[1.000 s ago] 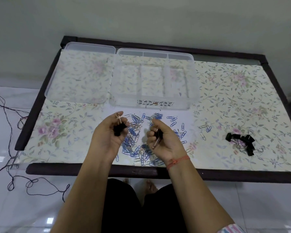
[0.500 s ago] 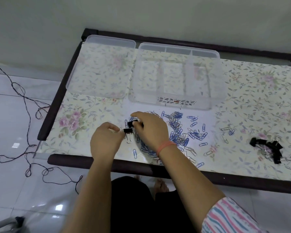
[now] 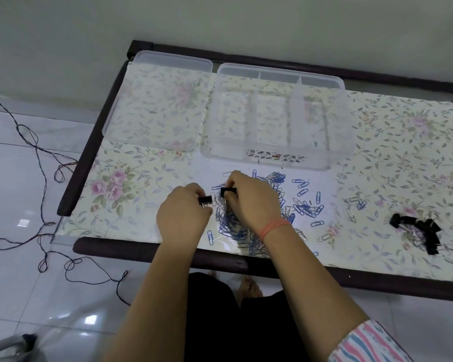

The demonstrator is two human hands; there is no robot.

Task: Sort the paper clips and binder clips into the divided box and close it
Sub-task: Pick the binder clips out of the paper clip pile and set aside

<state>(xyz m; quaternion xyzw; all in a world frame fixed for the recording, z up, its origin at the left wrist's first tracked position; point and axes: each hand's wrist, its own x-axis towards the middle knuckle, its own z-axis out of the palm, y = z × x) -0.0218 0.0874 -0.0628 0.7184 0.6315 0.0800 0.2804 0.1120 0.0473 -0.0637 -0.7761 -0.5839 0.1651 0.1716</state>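
Hands low over the near-centre of the table (image 3: 403,142), both closed on black binder clips. Left hand (image 3: 183,215) pinches 1 binder clip (image 3: 205,199) at its fingertips, wire handles pointing down toward the table. Right hand (image 3: 251,199) pinches a 2nd binder clip (image 3: 228,191) just beside the first, slightly farther from the person; the 2 clips look apart, though the gap is small. Orange band (image 3: 273,227) on the right wrist, striped sleeve (image 3: 369,343) at the elbow.

Paper clip pile (image 3: 280,205), mostly blue with some silver, lies under and right of the right hand, with loose strays scattered further right. Remaining binder clips sit in a black heap (image 3: 419,231) near the table's right edge, well apart from the hands.

Divided box (image 3: 277,118) is clear plastic, open, at the far centre of the table, 3 long compartments visible, nothing visible inside them. Its lid (image 3: 157,105) lies flat just left of it, edges nearly touching. Floral cover over the tabletop, dark frame round it.

Thin cord (image 3: 45,178) loops on the tiled floor left of the table.
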